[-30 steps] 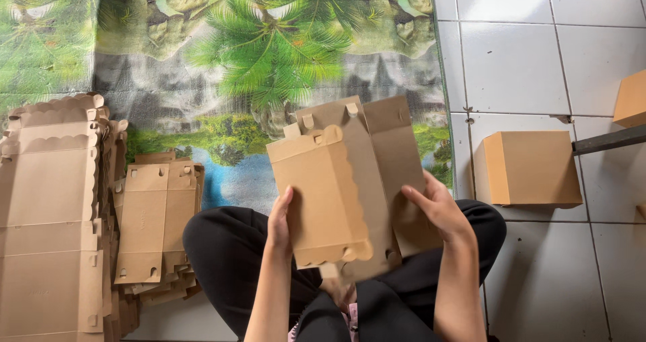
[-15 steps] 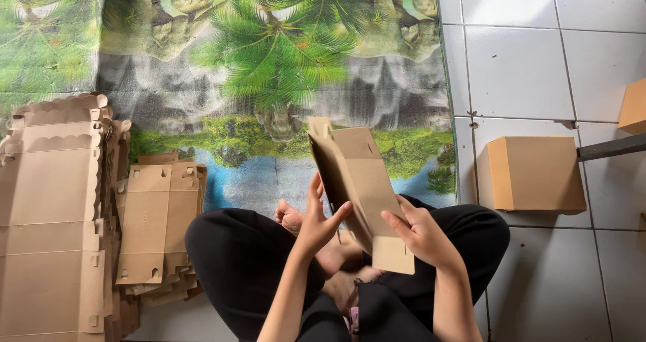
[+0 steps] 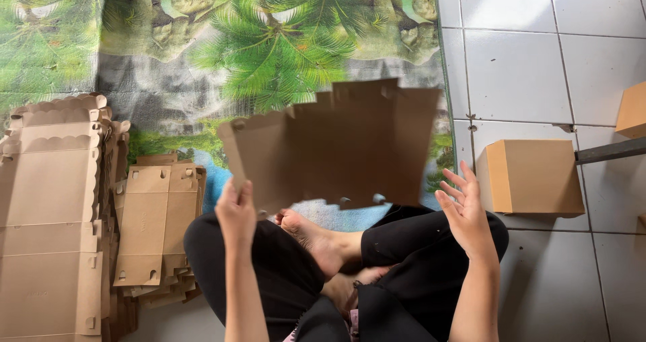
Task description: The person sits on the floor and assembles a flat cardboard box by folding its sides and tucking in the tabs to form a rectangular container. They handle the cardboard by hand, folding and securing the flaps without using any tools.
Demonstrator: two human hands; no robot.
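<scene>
Above crossed legs, left hand (image 3: pixel 235 211) grips flat cardboard blank (image 3: pixel 336 147).

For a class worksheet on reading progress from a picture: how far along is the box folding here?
Done: one closed cardboard box stands on the tiles, and the corner of another shows at the right edge. In hand: the left hand grips a flat, blurred cardboard blank by its corner; the right hand is open beside it. Left: two stacks of flat blanks lie on the mat.

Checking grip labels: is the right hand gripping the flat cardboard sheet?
No: the right hand is open with fingers spread, apart from the cardboard sheet, which only the left hand grips at its corner.
</scene>
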